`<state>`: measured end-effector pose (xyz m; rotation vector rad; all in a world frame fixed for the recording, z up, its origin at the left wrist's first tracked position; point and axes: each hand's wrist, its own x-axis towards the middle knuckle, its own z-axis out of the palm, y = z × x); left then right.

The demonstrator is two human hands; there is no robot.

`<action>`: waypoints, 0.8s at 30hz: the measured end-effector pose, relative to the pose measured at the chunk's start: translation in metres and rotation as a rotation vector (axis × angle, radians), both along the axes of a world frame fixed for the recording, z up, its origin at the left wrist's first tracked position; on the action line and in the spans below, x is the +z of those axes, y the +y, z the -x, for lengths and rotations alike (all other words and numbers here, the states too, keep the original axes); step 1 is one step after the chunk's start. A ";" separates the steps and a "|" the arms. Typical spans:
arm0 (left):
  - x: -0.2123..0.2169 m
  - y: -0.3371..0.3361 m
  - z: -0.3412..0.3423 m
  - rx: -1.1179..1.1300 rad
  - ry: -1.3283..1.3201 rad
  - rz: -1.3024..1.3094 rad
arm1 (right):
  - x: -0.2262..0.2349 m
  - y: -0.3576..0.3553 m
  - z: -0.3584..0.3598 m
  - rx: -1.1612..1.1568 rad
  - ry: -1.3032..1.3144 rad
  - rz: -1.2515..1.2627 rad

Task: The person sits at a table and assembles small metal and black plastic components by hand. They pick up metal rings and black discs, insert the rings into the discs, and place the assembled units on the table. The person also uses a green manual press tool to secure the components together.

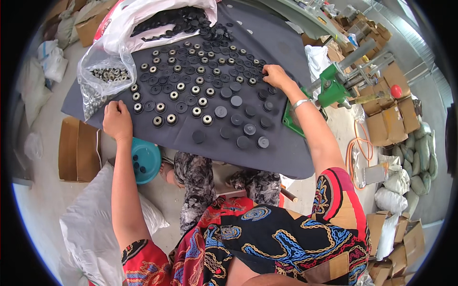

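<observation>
A dark grey cloth-covered table (276, 157) carries several rows of small black round caps (237, 101), many with a metal ring set in them (195, 90). My left hand (116, 120) rests flat near the table's left edge, beside a clear plastic bag of metal rings (106, 75). It holds nothing that I can see. My right hand (275, 75), with a bracelet on the wrist, reaches to the right end of the rows, and its fingertips close on a small black cap there. A loose pile of black caps (186, 21) lies at the far edge.
A large white bag (143, 19) sits at the back of the table. A green hand press (334, 88) stands at the right. A teal bowl (145, 159) with a few black pieces sits under the table. Cardboard boxes (386, 119) and white sacks (90, 224) surround me.
</observation>
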<state>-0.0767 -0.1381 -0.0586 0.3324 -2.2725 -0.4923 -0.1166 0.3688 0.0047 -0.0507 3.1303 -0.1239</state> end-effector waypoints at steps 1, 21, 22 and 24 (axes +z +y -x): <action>-0.001 -0.001 0.000 0.002 0.001 0.002 | 0.000 0.002 0.002 0.007 -0.006 -0.006; 0.001 -0.001 -0.001 0.004 -0.029 -0.016 | 0.000 -0.002 -0.012 -0.020 0.092 0.032; 0.000 -0.001 0.000 0.003 -0.024 -0.014 | -0.001 0.001 -0.012 0.002 0.100 0.009; 0.000 0.001 0.002 0.000 -0.017 -0.008 | -0.002 0.004 -0.009 -0.015 0.082 0.048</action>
